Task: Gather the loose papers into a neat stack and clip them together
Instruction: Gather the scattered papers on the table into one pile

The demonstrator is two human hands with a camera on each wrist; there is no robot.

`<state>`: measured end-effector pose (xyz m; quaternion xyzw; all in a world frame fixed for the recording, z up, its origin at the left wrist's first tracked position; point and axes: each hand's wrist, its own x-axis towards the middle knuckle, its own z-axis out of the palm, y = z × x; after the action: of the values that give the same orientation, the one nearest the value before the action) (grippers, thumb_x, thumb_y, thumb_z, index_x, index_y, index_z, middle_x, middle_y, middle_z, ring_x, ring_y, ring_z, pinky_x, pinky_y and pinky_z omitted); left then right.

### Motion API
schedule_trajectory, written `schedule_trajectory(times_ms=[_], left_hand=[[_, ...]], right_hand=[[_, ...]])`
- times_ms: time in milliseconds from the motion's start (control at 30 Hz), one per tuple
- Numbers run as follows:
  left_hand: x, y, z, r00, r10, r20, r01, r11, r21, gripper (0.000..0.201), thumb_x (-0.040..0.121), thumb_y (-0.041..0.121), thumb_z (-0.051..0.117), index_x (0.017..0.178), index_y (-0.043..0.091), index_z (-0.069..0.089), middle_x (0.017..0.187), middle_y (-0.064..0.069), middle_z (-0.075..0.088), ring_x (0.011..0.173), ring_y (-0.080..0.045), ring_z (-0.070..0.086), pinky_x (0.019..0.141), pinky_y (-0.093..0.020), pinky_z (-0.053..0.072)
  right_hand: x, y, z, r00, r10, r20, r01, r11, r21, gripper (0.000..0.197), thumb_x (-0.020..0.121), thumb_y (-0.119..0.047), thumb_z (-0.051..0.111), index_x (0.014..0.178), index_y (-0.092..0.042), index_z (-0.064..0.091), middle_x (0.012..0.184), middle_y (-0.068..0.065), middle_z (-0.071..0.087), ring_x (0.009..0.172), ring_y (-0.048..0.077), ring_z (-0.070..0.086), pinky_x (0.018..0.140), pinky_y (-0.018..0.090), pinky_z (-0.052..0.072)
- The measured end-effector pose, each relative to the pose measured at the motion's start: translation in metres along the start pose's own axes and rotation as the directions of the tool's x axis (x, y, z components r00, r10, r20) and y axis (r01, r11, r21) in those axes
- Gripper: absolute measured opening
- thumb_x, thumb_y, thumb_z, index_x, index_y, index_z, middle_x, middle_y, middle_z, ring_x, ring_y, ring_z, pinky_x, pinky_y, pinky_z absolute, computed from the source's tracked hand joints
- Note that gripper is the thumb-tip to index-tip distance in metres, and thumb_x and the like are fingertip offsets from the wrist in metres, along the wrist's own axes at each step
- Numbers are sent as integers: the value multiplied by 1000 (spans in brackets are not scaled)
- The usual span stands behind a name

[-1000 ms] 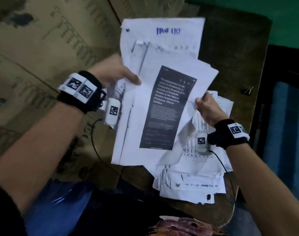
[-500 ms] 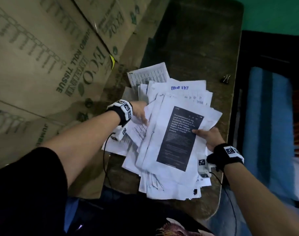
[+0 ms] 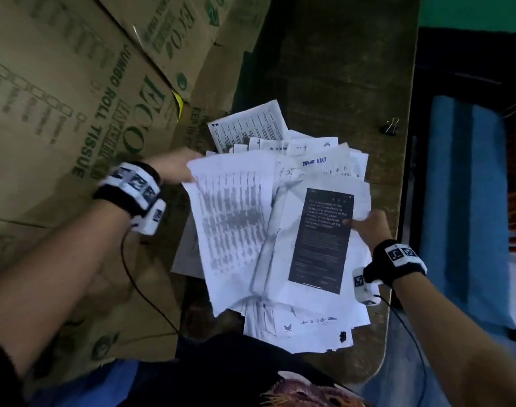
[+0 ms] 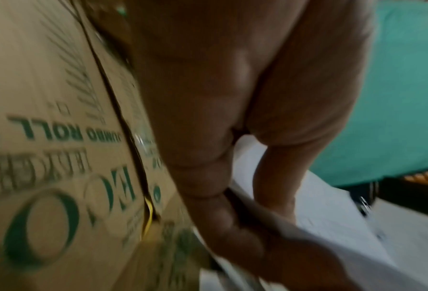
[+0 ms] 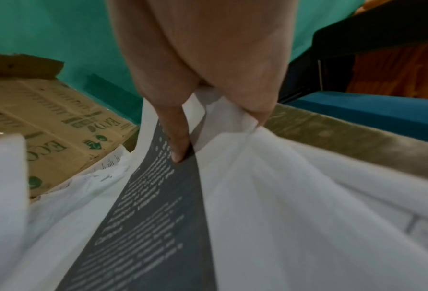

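Both my hands hold papers

My right fingers (image 5: 175,141) pinch the sheet with the dark block (image 3: 321,239); my left fingers (image 4: 223,214) pinch a blurry page (image 3: 230,227). The messy pile of papers (image 3: 295,324) lies on the desk (image 3: 324,69), long way pointing from me. The clip (image 3: 392,126) sits beyond the pile, nearer my right hand (image 3: 368,227). "JUMBO ROLL TISSUE" marks the box (image 3: 74,113).

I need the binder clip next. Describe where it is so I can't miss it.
Follow the wooden table to its right edge, beyond the paper pile. The binder clip lies there alone on bare wood, small, dark, with wire handles, the only thing not paper.
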<state>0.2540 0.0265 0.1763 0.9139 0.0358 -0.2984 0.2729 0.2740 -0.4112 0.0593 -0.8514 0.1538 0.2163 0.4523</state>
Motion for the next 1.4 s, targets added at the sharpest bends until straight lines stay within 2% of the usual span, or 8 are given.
schedule_trajectory(times_ms=[267, 467, 567, 800, 967, 1100, 1233, 1400], left_hand=[[-17, 7, -81, 994, 21, 105, -23, 1000, 12, 29, 83, 4, 69, 111, 7, 63, 106, -11, 69, 96, -29, 64, 89, -49, 51], [32, 61, -30, 973, 83, 215, -123, 976, 182, 37, 86, 14, 69, 120, 6, 59, 118, -9, 62, 104, -25, 57, 82, -31, 46], [46, 73, -17, 964, 86, 253, -122, 984, 129, 25, 85, 11, 69, 108, 8, 61, 110, -8, 65, 99, -27, 59, 84, -35, 48], [37, 89, -66, 924, 145, 355, -41, 958, -285, 18, 75, -2, 64, 86, 12, 64, 77, 3, 75, 74, -9, 70, 63, -19, 58], [47, 93, -46, 948, 119, 294, -48, 970, -237, 22, 78, -1, 69, 92, 14, 65, 97, -9, 71, 92, -27, 65, 77, -38, 55], [63, 99, 14, 977, 77, 200, -96, 991, 91, 24, 86, 6, 65, 109, 2, 60, 117, -19, 62, 93, -29, 59, 72, -33, 49], [80, 95, 64, 988, -31, 149, 8, 987, 159, 43, 91, 3, 54, 132, -2, 46, 135, -21, 50, 109, -34, 55, 78, -33, 44], [92, 94, 93, 995, -25, 99, 21, 999, 37, 43, 93, 2, 46, 135, 14, 50, 124, -20, 59, 105, -37, 59, 73, -35, 46]], right_hand=[[10, -36, 17, 984, -113, 140, 143, 964, -226, 22, 81, -14, 77, 79, -3, 58, 73, 12, 60, 65, 26, 56, 59, 30, 42], [2, -46, 35, 986, -59, 155, 88, 977, -194, 21, 81, 6, 70, 83, -9, 54, 72, 1, 55, 66, 13, 51, 54, 8, 39], [1, -36, 32, 993, -32, 109, 49, 987, -152, 30, 82, 9, 67, 111, 5, 60, 95, 10, 58, 89, 21, 53, 73, 27, 39], [-6, -28, 14, 999, -33, 9, 34, 992, -125, 44, 78, 0, 75, 118, 9, 58, 113, 17, 64, 102, 26, 60, 84, 39, 48], [-13, -35, 18, 994, -65, 83, 72, 993, -91, 13, 85, 0, 65, 97, 6, 65, 84, 8, 63, 74, 12, 52, 46, 7, 35], [-13, -22, 18, 975, 93, 201, -122, 983, 135, 21, 96, -30, 57, 87, -13, 65, 89, 4, 65, 78, 17, 58, 77, 28, 46], [-14, 3, 8, 912, 210, 353, -313, 912, 266, 87, 70, -81, 55, 134, -23, 55, 136, 5, 58, 121, 21, 58, 108, 43, 40], [-26, -6, 19, 964, 144, 225, -121, 986, -114, 112, 65, -48, 85, 150, -8, 24, 149, 11, 39, 139, 27, 36, 113, 40, 31]])
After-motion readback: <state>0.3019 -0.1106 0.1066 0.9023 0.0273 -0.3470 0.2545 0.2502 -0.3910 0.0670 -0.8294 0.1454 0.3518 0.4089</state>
